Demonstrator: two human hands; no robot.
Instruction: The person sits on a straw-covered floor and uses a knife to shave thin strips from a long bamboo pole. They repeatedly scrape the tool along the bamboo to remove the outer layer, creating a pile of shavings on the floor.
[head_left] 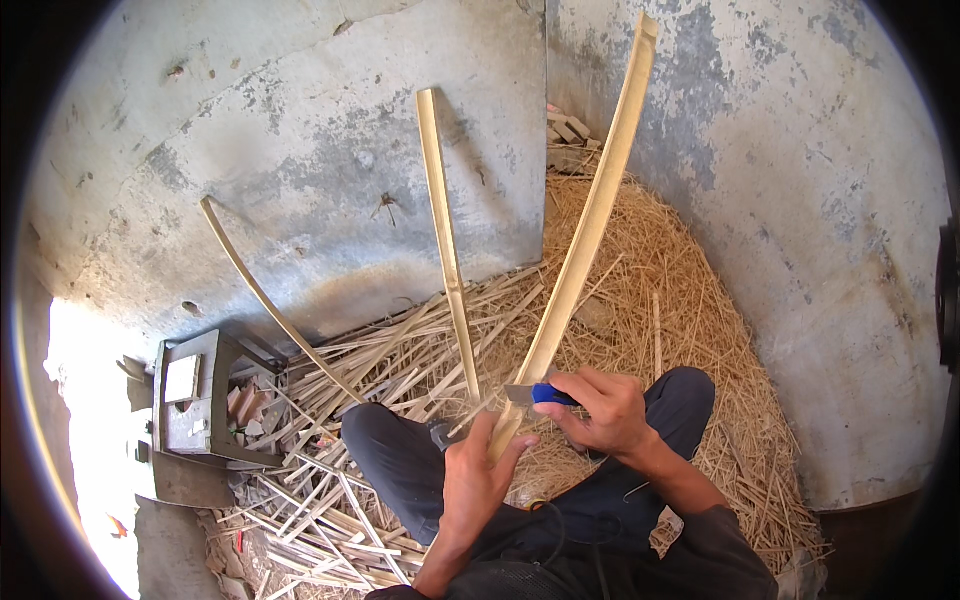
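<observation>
A long split bamboo strip (582, 250) slants up and away to the right, its hollow inner face showing. Around its near end my left hand (478, 475) is closed, thumb on the right side of the strip. My right hand (603, 408) grips a utility knife (553, 394) with a blue handle. The knife's flat grey blade lies across the bamboo just beyond my left hand and appears to touch it. A thin sliver (472, 415) sticks out to the left near my left fingers.
Two more bamboo strips, one wide (445, 220) and one thin (270, 300), lean against the grey wall (300, 120). Cut slats (340, 510) litter the floor at left, beside a dark wooden box (200, 400). Shavings (690, 290) are heaped at right. My bent knees (390, 450) flank the work.
</observation>
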